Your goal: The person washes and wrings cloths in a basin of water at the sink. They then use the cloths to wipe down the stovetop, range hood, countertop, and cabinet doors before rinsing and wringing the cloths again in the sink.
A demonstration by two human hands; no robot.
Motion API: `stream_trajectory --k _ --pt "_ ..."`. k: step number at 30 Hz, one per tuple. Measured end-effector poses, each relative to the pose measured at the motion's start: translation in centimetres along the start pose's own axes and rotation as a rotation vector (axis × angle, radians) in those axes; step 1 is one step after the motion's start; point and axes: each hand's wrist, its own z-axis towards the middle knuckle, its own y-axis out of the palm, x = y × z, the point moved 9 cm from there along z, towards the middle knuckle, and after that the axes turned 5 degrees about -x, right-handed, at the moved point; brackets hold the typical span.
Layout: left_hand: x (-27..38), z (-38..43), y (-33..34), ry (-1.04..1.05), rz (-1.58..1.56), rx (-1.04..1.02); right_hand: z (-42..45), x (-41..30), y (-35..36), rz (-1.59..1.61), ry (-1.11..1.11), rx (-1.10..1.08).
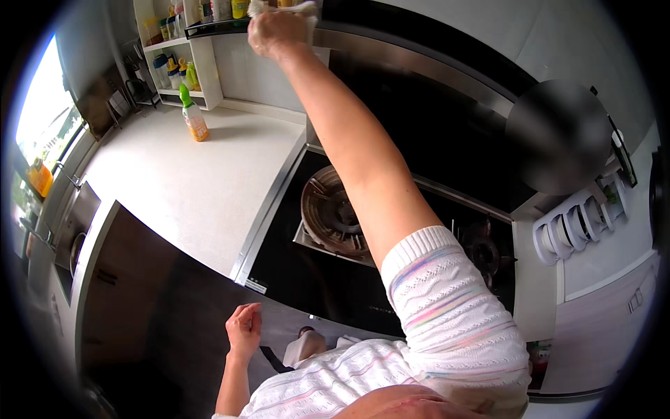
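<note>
My right hand (pixel 277 34) is raised at the top of the view, closed on a whitish cloth (pixel 310 10) against the left end of the range hood's dark edge. Bottles and jars stand on a black rack (pixel 220 26) just left of it. My right arm stretches over a black gas cooktop (pixel 309 283) and partly hides its left burner (pixel 335 209). My left hand (pixel 244 327) hangs low in front of the counter with its fingers curled, nothing visible in it. A spray bottle (pixel 194 118) with a green head stands on the pale countertop (pixel 209 178).
A white shelf unit (pixel 207 68) with bottles is at the back left. A sink (pixel 76 230) lies by the window at far left. A round dark pan-like object (pixel 560 136), blurred, is at upper right, above a white rack (pixel 547 251) holding dishes.
</note>
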Motion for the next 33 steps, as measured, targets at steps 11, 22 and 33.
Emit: stream_trajectory --k 11,22,33 --pt "-2.9 2.7 -1.3 -0.246 -1.258 -0.025 -25.3 -16.0 17.5 1.587 0.313 -0.96" --pt "10.5 6.2 15.2 -0.142 -1.495 -0.586 -33.1 17.8 -19.7 1.041 0.669 -0.455" --pt "20.7 4.1 24.0 -0.229 -1.578 -0.752 -43.3 55.5 -53.9 0.674 1.227 0.675"
